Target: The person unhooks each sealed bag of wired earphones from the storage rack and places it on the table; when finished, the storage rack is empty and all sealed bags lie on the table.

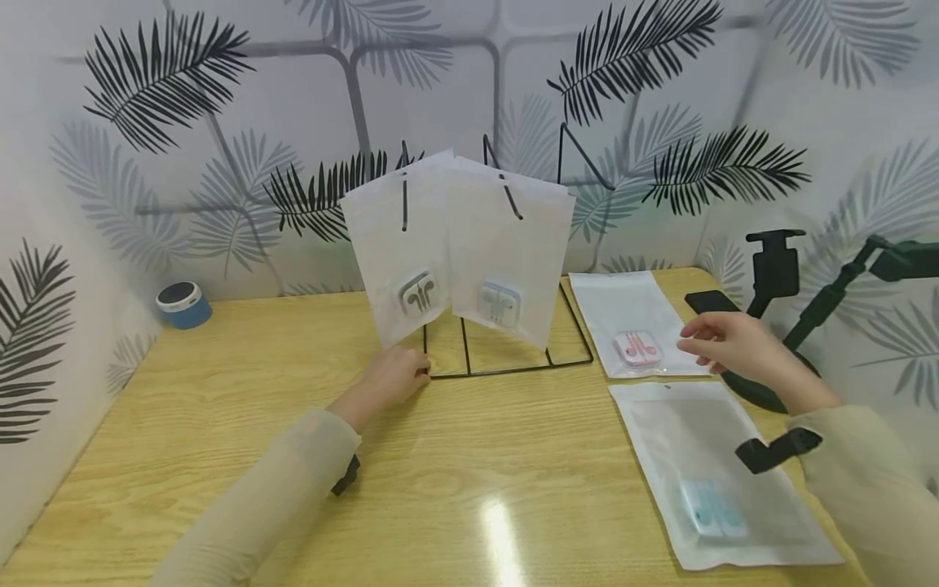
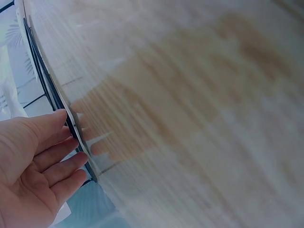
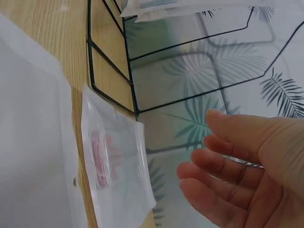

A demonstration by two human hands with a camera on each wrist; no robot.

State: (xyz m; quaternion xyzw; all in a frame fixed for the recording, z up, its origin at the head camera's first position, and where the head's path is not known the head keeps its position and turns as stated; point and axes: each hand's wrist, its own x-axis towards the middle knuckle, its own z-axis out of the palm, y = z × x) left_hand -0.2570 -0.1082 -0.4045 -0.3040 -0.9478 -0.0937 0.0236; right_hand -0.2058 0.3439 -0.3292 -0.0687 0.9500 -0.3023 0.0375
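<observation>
My left hand (image 1: 390,378) is low at the front left corner of a black wire display rack (image 1: 506,372). Its thumb and curved fingers pinch the rack's wire in the left wrist view. On the rack's hooks hang white zip bags; the front ones hold boxed earphones, a white pair (image 1: 418,293) and a pale blue pair (image 1: 500,305). My right hand (image 1: 734,346) hovers with relaxed fingers, holding nothing. Close to it lies a bag with pink earphones (image 1: 638,348). Nearer me lies a larger-looking bag with light blue earphones (image 1: 711,509).
A small blue round speaker-like object (image 1: 183,305) stands at the back left. At the back right are a black phone-like slab (image 1: 710,302) and a dark stand (image 1: 776,269) with a jointed arm. Behind the wooden table (image 1: 469,456) is a leaf-patterned covering.
</observation>
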